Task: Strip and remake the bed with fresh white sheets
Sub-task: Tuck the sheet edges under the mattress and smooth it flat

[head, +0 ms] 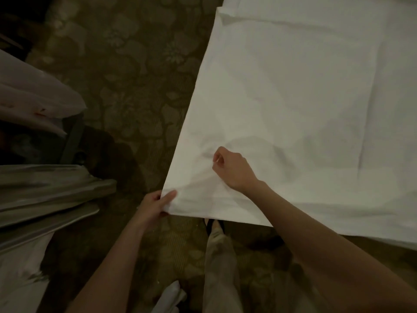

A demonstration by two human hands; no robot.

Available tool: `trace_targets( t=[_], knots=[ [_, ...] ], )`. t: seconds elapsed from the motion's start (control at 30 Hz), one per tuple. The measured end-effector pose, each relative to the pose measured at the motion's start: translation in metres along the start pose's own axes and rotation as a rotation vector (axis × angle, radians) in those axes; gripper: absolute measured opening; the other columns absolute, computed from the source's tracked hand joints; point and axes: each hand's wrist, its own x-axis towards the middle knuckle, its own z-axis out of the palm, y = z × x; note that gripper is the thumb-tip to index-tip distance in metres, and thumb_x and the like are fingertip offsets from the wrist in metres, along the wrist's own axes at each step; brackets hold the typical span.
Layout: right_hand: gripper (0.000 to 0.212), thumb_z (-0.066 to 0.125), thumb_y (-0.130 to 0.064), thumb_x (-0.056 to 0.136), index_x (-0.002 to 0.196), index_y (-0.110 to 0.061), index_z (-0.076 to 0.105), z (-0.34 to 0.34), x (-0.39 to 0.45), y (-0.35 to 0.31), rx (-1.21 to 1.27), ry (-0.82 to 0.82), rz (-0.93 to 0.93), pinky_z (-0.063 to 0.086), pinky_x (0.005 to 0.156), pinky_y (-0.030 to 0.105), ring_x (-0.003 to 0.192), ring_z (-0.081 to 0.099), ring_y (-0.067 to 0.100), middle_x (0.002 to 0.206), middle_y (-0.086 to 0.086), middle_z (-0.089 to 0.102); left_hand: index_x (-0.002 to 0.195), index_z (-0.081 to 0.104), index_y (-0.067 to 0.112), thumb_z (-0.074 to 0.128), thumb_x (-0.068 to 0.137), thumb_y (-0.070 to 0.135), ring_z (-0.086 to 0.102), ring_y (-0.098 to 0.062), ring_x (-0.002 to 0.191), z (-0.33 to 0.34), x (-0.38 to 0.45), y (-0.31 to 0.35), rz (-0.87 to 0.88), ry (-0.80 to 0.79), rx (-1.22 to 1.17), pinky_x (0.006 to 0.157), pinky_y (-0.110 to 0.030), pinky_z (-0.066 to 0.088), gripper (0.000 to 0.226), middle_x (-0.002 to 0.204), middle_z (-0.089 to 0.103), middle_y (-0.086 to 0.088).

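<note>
The white sheet (293,109) lies spread over the bed, filling the right and upper right of the frame, with a fold crease running down its right part and soft wrinkles near my hands. My left hand (155,205) sits at lower centre and grips the sheet's near corner, thumb on top of the cloth and fingers curled underneath it. My right hand (230,169) is just above and to the right of it, resting on the sheet with its fingers curled in; it seems to pinch a small bit of fabric, but I cannot tell for sure. The patterned carpet (126,75) covers the middle and upper left of the frame. At the left edge a pile of grey and white linen (45,190) is stacked. My trouser leg (221,256) and dark shoe (214,223) show at the bottom, just below the sheet's near edge.
</note>
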Motion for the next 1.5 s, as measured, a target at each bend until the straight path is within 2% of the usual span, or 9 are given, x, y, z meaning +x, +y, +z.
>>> trace_targets(
  t=[0.13,0.33,0.67,0.8,0.93,1.03,1.2,1.37,1.5],
  knots=[
    [0.017,0.050,-0.019,0.092,0.106,-0.011,0.055,0.003,0.000,0.010,-0.055,-0.129,0.055,0.045,0.075,0.034,0.089,0.058,0.027,0.100,0.007,0.064,0.108,0.064,0.009,0.063,0.091,0.028,0.062,-0.023,0.095,0.009,0.015,0.002,0.001,0.043,0.254,0.081,-0.036,0.053,0.026,0.103,0.066,-0.008],
    [0.021,0.052,-0.021,0.092,0.111,-0.012,0.057,-0.005,0.007,0.017,-0.043,-0.224,0.068,0.048,0.080,0.034,0.093,0.060,0.028,0.108,0.010,0.063,0.132,0.050,0.003,0.067,0.088,0.015,0.054,-0.032,0.118,0.010,0.028,0.036,-0.072,-0.028,0.557,0.089,-0.037,0.045,0.048,0.131,0.055,-0.016],
    [0.031,0.053,-0.018,0.091,0.122,-0.013,0.057,-0.101,0.070,0.038,-0.031,0.139,0.072,0.040,0.086,0.030,0.111,0.057,0.028,0.117,0.009,0.063,0.134,0.047,0.007,0.053,0.096,0.027,0.052,-0.022,0.099,0.077,0.057,0.171,0.193,0.138,0.425,0.085,-0.033,0.043,0.043,0.114,0.054,-0.007],
    [0.034,0.056,-0.018,0.091,0.125,-0.010,0.054,-0.167,0.127,0.063,-0.011,0.321,0.022,0.038,0.088,0.030,0.112,0.054,0.029,0.123,0.013,0.053,0.135,0.046,0.008,0.054,0.097,0.028,0.051,-0.023,0.103,0.102,0.085,0.224,0.240,0.228,0.378,0.089,-0.033,0.042,0.044,0.128,0.053,-0.013],
    [0.042,0.056,-0.019,0.092,0.133,-0.011,0.051,-0.237,0.186,0.090,-0.062,0.480,-0.001,0.042,0.093,0.038,0.113,0.053,0.034,0.133,0.015,0.046,0.134,0.047,0.007,0.055,0.097,0.026,0.053,-0.013,0.078,0.130,0.123,0.285,0.291,0.295,0.285,0.066,-0.024,0.044,0.043,0.120,0.054,-0.009],
    [0.051,0.045,-0.036,0.095,0.143,-0.020,0.042,-0.266,0.221,0.108,-0.303,0.429,-0.045,0.036,0.105,0.047,0.134,0.034,0.032,0.150,0.009,0.035,0.135,0.047,0.009,0.055,0.096,0.030,0.048,-0.008,0.070,0.146,0.147,0.327,0.332,0.324,0.209,0.057,-0.019,0.038,0.045,0.115,0.053,-0.006],
    [0.057,0.026,-0.045,0.102,0.154,-0.032,0.006,-0.269,0.273,0.100,-0.484,0.264,-0.077,-0.001,0.111,0.065,0.148,-0.010,0.025,0.162,-0.001,-0.009,0.135,0.049,0.012,0.059,0.094,0.031,0.048,-0.015,0.101,0.170,0.177,0.385,0.401,0.346,0.167,0.086,-0.028,0.043,0.046,0.129,0.054,-0.005],
    [0.060,0.023,-0.046,0.102,0.154,-0.027,0.001,-0.252,0.314,0.057,-0.502,0.316,-0.092,-0.005,0.108,0.068,0.148,-0.012,0.025,0.162,0.002,-0.011,0.131,0.051,0.008,0.060,0.094,0.032,0.052,-0.018,0.106,0.184,0.197,0.420,0.375,0.392,0.169,0.091,-0.029,0.044,0.045,0.122,0.055,-0.004],
    [0.061,0.024,-0.045,0.100,0.154,-0.024,0.007,-0.203,0.282,0.039,-0.632,0.344,-0.376,-0.008,0.109,0.064,0.149,-0.002,0.025,0.162,0.005,-0.001,0.123,0.057,0.010,0.063,0.092,0.035,0.054,-0.018,0.103,0.181,0.207,0.415,0.310,0.391,0.111,0.094,-0.030,0.048,0.040,0.120,0.058,-0.004]
  ],
)
